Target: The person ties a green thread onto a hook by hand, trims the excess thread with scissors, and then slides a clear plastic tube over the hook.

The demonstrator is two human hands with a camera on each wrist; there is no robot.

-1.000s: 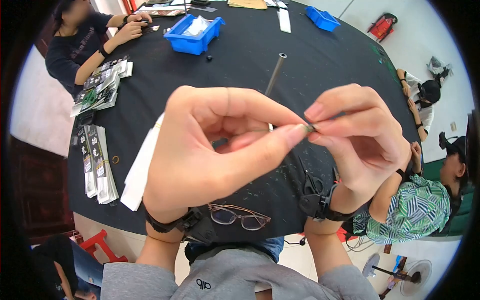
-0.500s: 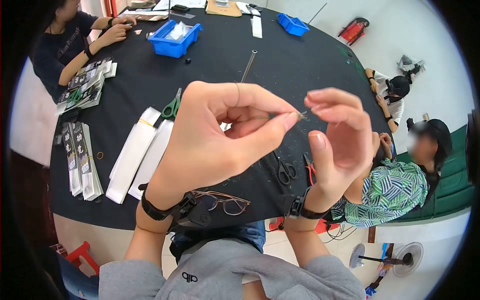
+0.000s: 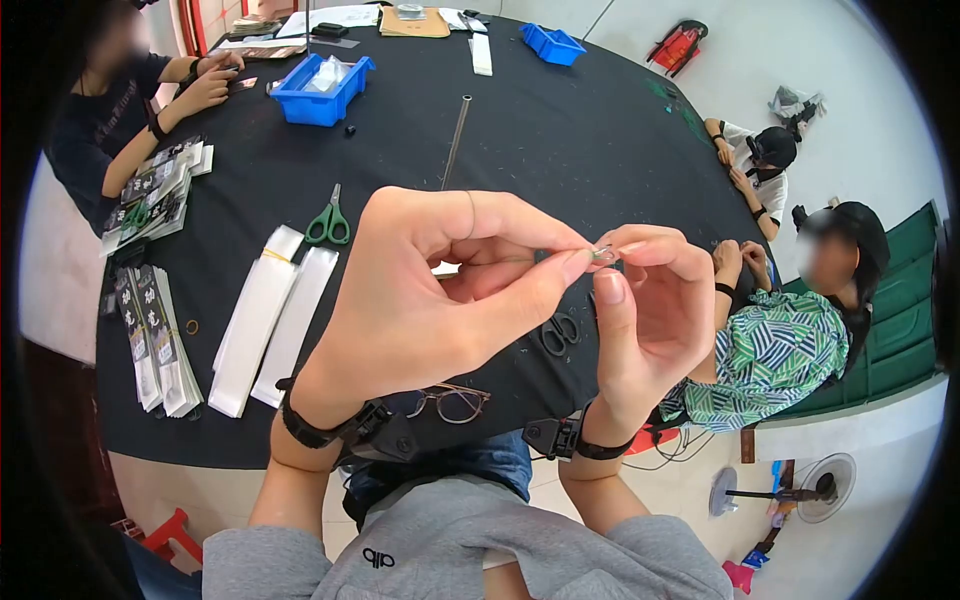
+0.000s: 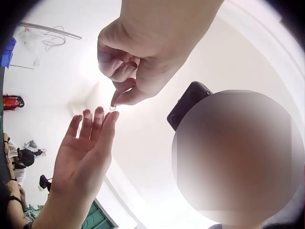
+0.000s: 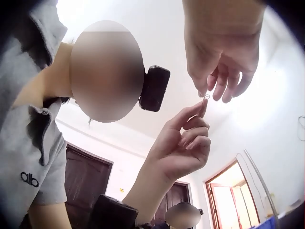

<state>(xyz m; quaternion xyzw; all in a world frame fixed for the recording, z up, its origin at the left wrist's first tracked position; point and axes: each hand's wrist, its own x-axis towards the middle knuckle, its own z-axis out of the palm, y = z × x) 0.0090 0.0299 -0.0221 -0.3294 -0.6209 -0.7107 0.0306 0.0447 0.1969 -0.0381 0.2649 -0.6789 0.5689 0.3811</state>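
My left hand pinches a small, bent metal hook between thumb and index fingertip. The hook shows as a tiny curved loop beyond the fingertips in both wrist views. A thin dark line crosses the left index finger. Facing it, my right hand has its index fingertip right at the hook. Its thumb stands a little apart below, and the other fingers are loosely bent. Both hands are raised above the black-covered table.
Left of the hands lie green-handled scissors, white paper strips and printed packets. Black scissors and eyeglasses lie nearer the body. A thin metal rod and blue bins stand farther back. Other people sit around the table.
The right fingers were at the left fingertips, drew away and spread, then came back beside the hook. The left hand keeps its pinch. The head view has shifted, showing the green-handled scissors.
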